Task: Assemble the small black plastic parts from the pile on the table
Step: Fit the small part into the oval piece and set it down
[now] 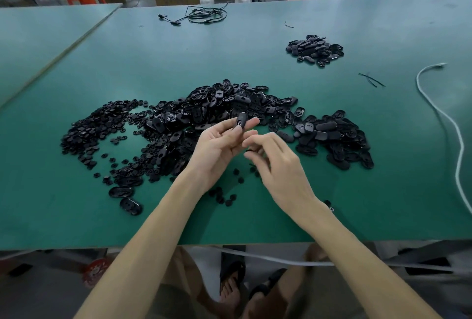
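1. The left hand (pixel 219 145) pinches one oval black part (pixel 240 120) over the big pile (pixel 204 114) in the middle of the table (pixel 229 50).
2. The right hand (pixel 278 162) curls just beside it; I cannot tell if it holds anything.
3. Keep the part still, line up the next piece, and push gently.

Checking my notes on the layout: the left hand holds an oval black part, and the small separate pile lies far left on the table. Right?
Not quite. The head view shows the small separate pile far right on the table; the left hand does hold an oval black part.
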`<act>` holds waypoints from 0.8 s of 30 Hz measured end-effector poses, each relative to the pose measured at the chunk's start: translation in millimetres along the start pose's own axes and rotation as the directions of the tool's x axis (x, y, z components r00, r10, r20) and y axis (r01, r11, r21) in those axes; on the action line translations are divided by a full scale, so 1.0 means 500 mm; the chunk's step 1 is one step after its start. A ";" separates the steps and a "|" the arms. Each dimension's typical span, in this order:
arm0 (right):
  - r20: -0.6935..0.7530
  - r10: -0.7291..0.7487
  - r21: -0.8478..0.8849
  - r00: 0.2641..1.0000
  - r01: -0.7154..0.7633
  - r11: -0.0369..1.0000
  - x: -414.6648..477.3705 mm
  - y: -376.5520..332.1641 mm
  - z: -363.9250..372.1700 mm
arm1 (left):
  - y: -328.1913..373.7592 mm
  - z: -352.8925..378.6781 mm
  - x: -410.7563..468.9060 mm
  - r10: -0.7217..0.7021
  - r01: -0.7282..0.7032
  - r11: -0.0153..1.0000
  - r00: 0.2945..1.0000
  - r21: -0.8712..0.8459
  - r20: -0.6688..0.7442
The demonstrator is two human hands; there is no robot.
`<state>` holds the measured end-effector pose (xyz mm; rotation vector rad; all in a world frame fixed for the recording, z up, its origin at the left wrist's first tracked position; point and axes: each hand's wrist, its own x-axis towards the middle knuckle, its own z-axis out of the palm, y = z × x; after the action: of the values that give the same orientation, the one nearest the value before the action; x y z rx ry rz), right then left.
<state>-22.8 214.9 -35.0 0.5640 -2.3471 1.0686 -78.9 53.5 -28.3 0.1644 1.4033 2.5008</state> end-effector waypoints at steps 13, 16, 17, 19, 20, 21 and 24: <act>-0.048 0.473 0.466 0.880 -0.399 0.790 0.016 0.029 -0.022 | -0.004 -0.003 -0.005 0.185 -0.136 0.887 0.980 0.442 -0.069; -0.019 0.485 0.491 0.874 -0.414 0.767 0.016 0.033 -0.018 | 0.004 -0.012 -0.003 0.223 -0.158 0.922 0.963 0.353 -0.150; -0.014 0.488 0.489 0.873 -0.420 0.765 0.017 0.035 -0.017 | 0.003 -0.011 -0.003 0.212 -0.157 0.932 0.967 0.328 -0.141; -0.007 0.488 0.485 0.873 -0.424 0.765 0.018 0.039 -0.017 | -0.004 -0.008 -0.002 0.195 -0.146 0.925 0.975 0.352 -0.110; -0.004 0.487 0.484 0.873 -0.425 0.765 0.017 0.040 -0.018 | -0.008 -0.008 -0.001 0.186 -0.137 0.915 0.978 0.379 -0.095; 0.000 0.486 0.486 0.874 -0.424 0.764 0.018 0.041 -0.018 | -0.012 -0.008 0.000 0.176 -0.129 0.907 0.981 0.402 -0.083; 0.003 0.474 0.484 0.880 -0.416 0.770 0.018 0.039 -0.018 | -0.017 -0.009 -0.001 0.153 -0.112 0.896 0.986 0.430 -0.062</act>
<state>-38.3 232.2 -35.6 0.0776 -2.1587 1.8713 -78.1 53.9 -38.1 0.2360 2.0304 2.2887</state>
